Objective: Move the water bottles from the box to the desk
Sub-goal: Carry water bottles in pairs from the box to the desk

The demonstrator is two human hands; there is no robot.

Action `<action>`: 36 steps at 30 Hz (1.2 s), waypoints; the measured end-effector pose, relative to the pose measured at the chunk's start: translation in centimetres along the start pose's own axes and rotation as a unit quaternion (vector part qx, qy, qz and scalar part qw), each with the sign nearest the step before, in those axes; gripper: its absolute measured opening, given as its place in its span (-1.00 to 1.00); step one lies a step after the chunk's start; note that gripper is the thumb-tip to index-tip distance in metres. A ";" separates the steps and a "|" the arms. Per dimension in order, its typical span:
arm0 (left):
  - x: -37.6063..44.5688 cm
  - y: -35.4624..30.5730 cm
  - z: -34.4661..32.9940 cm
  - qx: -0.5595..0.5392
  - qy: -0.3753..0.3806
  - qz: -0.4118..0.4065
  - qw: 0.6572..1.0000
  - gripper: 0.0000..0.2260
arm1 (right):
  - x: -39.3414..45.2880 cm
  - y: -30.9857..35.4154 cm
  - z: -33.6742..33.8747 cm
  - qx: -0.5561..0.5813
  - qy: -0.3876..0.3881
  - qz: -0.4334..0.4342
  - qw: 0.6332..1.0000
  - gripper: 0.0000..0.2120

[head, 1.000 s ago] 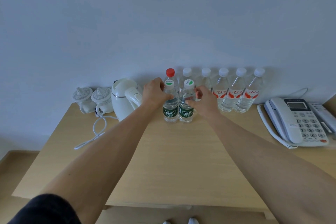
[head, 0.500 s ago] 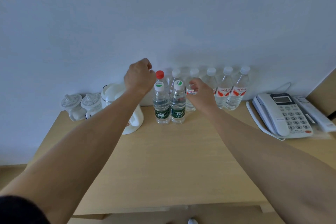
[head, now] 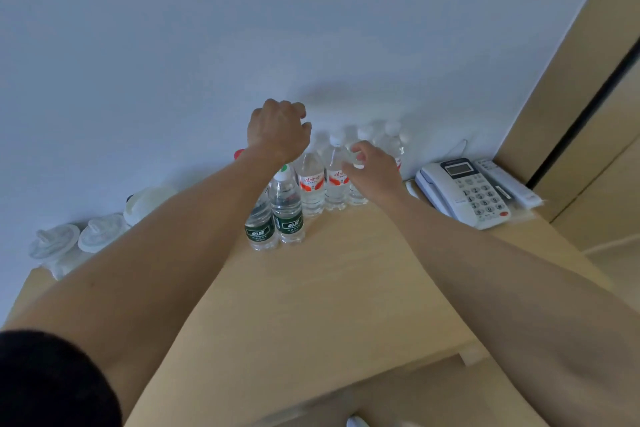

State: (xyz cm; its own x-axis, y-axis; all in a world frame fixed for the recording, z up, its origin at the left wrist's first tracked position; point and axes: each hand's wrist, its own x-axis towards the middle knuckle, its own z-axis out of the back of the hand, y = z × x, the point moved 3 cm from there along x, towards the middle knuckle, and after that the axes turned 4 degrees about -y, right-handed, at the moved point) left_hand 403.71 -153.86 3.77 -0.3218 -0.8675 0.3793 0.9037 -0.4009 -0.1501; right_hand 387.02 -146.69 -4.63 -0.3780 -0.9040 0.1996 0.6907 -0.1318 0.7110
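Two green-label water bottles [head: 289,215] stand side by side on the wooden desk [head: 346,288]. Behind them, a row of red-label bottles [head: 311,184] lines the wall, and a red cap [head: 239,153] peeks out behind my left forearm. My left hand [head: 277,130] hovers above the bottle tops, fingers curled, with nothing seen in it. My right hand [head: 375,172] is in front of the row at neck height, fingers loosely bent. It hides part of one bottle, and no bottle is seen enclosed. The box is out of view.
A white kettle [head: 149,201] and two white lidded cups [head: 98,234] stand at the back left. A desk phone [head: 464,191] and a white handset [head: 509,180] lie at the back right. A wooden panel [head: 588,80] rises to the right of the desk.
Both hands have let go of the two green-label bottles. The left hand rose above the bottles, the right moved back to the red-label row, and the view swung right.
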 end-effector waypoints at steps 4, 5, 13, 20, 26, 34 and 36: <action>0.6 -4.0 -1.8 0.024 0.026 -0.074 0.997 -0.67 | -1.2 -2.1 2.6 -0.030 -0.030 -0.032 0.999 -0.57; 0.6 -5.1 -2.3 0.024 0.030 -0.089 0.995 -0.67 | -1.7 -2.8 3.3 -0.044 -0.036 -0.040 0.998 -0.57; -1.9 -14.9 -6.1 -0.026 0.086 -0.206 0.974 -0.67 | -7.1 -8.6 10.7 -0.099 -0.081 -0.143 0.981 -0.58; -6.7 -24.5 -8.3 -0.060 0.131 -0.283 0.948 -0.68 | -12.6 -14.2 16.8 -0.132 -0.118 -0.218 0.960 -0.52; -11.9 -33.3 -10.4 -0.085 0.173 -0.338 0.921 -0.67 | -18.8 -20.4 22.0 -0.142 -0.144 -0.290 0.935 -0.48; -19.9 -47.1 -12.4 -0.089 0.227 -0.388 0.889 -0.63 | -28.9 -29.8 30.1 -0.130 -0.169 -0.389 0.896 -0.50; -22.0 -50.7 -12.8 -0.087 0.237 -0.402 0.880 -0.63 | -31.5 -32.0 32.2 -0.133 -0.175 -0.413 0.884 -0.50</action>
State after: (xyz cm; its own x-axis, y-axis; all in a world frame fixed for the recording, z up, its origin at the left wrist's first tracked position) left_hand 361.37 -118.24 -8.66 -0.9561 -0.2928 0.0099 0.2876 -0.9444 -0.1594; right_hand 356.98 -100.87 -11.94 -0.9565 -0.2793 -0.0840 0.1924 -0.8208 0.5378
